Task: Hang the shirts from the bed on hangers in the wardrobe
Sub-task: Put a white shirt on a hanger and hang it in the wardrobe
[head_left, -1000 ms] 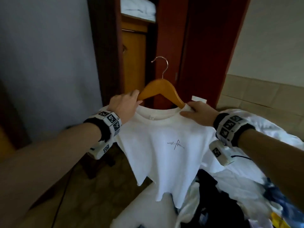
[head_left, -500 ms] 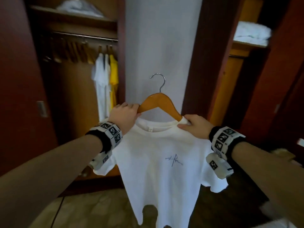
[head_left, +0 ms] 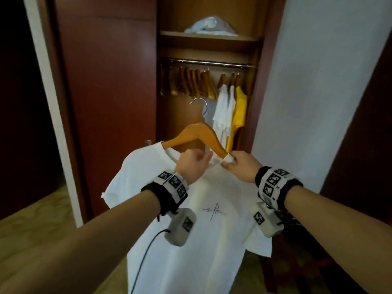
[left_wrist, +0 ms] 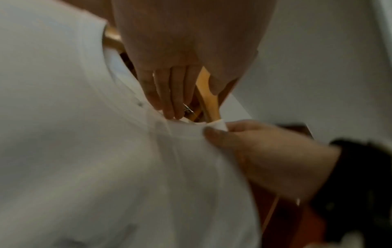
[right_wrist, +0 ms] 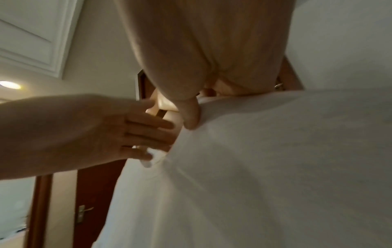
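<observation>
A white T-shirt [head_left: 212, 240] with a small dark script print hangs on a wooden hanger [head_left: 197, 132] with a metal hook, held up in front of the open wardrobe. Its left shoulder lies over the hanger's left end. My left hand [head_left: 209, 157] reaches into the collar and holds the hanger's right arm [left_wrist: 208, 99] between thumb and straight fingers [left_wrist: 167, 94]. Beside it, my right hand [head_left: 228, 163] pinches the shirt's fabric at the hanger's right end, its thumb [right_wrist: 191, 117] pressed on the cloth.
Behind the shirt, the wardrobe rail [head_left: 205, 62] carries several empty wooden hangers [head_left: 191, 83], two white shirts [head_left: 222, 109] and a yellow one [head_left: 239, 109]. A shelf above holds folded white cloth [head_left: 210, 27]. The wardrobe door [head_left: 110, 81] stands left, a pale wall [head_left: 318, 92] right.
The view swung from the bed round to the open wardrobe. My left hand slid from the hanger's left side to its right arm, close to the right hand.
</observation>
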Demonstrator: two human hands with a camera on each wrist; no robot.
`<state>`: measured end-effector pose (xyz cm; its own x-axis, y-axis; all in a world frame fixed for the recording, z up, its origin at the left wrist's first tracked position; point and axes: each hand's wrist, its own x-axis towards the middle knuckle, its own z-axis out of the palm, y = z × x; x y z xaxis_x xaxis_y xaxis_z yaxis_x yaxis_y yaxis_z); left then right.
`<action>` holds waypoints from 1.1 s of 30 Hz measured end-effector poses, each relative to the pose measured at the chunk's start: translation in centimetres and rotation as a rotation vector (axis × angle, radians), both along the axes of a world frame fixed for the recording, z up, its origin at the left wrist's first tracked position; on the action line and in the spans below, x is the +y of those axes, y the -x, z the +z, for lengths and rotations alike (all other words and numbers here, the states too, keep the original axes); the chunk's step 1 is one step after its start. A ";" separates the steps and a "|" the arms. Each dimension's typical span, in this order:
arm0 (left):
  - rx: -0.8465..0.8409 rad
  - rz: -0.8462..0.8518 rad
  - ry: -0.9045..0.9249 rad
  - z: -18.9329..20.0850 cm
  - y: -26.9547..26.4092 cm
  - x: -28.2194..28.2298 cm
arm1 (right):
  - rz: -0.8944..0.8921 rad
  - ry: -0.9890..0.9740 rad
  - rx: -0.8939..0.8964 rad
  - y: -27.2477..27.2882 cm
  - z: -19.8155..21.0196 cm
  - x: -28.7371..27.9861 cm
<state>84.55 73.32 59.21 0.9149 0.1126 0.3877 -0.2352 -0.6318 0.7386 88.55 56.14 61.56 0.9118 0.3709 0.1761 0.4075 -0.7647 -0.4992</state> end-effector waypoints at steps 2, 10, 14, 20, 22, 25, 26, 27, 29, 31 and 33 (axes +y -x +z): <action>0.028 -0.025 0.228 0.1 -3.5 0.9 | 0.010 -0.007 0.016 -3.0 -0.6 3.1; 0.079 0.076 0.279 0.6 -18.3 7.0 | 0.053 -0.118 0.275 -16.6 -2.0 10.7; 0.089 0.031 0.240 2.0 -24.7 8.9 | 0.144 -0.136 0.354 -22.2 0.0 11.9; 0.120 -0.022 0.247 2.9 -35.0 9.8 | 0.088 -0.079 0.301 -28.6 1.5 12.8; 0.139 -0.065 0.256 3.1 -38.6 9.9 | 0.049 -0.095 0.222 -31.1 1.4 13.1; 0.167 -0.123 0.243 3.3 -43.3 9.7 | -0.048 -0.094 0.089 -34.5 1.1 13.2; 0.160 -0.147 0.217 3.4 -45.1 9.6 | -0.081 -0.099 0.048 -35.9 1.0 13.4; 0.148 -0.167 0.153 3.5 -46.1 9.4 | -0.105 -0.105 0.025 -36.5 1.0 13.2; 0.077 -0.195 -0.075 4.1 -49.5 9.5 | -0.153 -0.119 -0.005 -39.1 1.1 13.6; -0.114 -0.160 -0.397 5.5 -52.8 9.7 | -0.226 -0.163 -0.012 -41.5 1.6 13.7; -0.371 -0.093 -0.616 7.5 -56.2 9.6 | -0.299 -0.197 -0.040 -44.0 2.6 13.7</action>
<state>140.72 82.90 66.68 0.7060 -0.2979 0.6425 -0.4741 -0.8728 0.1162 132.55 69.86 64.16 0.9659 0.0440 0.2552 0.2023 -0.7434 -0.6375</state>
